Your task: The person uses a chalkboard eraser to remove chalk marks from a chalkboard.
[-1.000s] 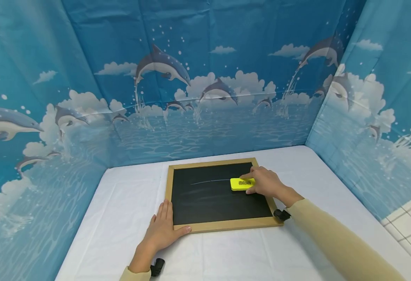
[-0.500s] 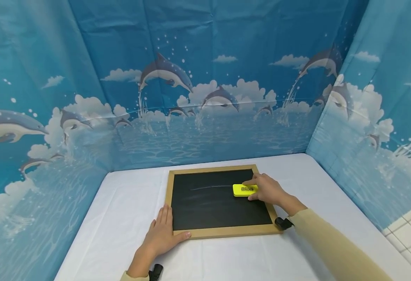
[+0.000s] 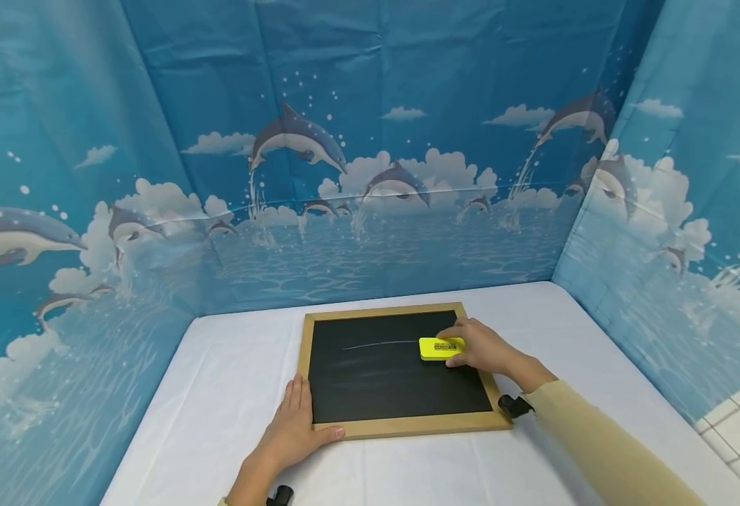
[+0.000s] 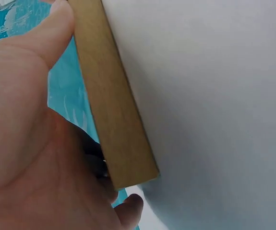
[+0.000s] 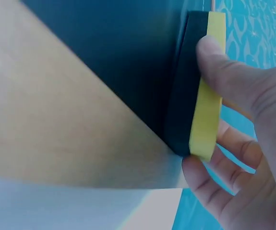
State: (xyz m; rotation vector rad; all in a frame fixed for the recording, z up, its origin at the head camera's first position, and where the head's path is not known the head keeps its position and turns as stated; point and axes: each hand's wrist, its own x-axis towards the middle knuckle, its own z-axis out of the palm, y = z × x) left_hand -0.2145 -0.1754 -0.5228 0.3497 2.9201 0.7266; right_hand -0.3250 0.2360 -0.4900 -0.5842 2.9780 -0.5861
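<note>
One yellow eraser (image 3: 436,349) sat at right half of blackboard (image 3: 395,386), long axis roughly crosswise, pinched between thumb and fingers of right hand (image 3: 483,348), nearer hand. White line (image 3: 379,344) ran leftward from eraser. Left hand (image 3: 292,425), straight-fingered, touched near-left frame corner (image 3: 320,430).
</note>
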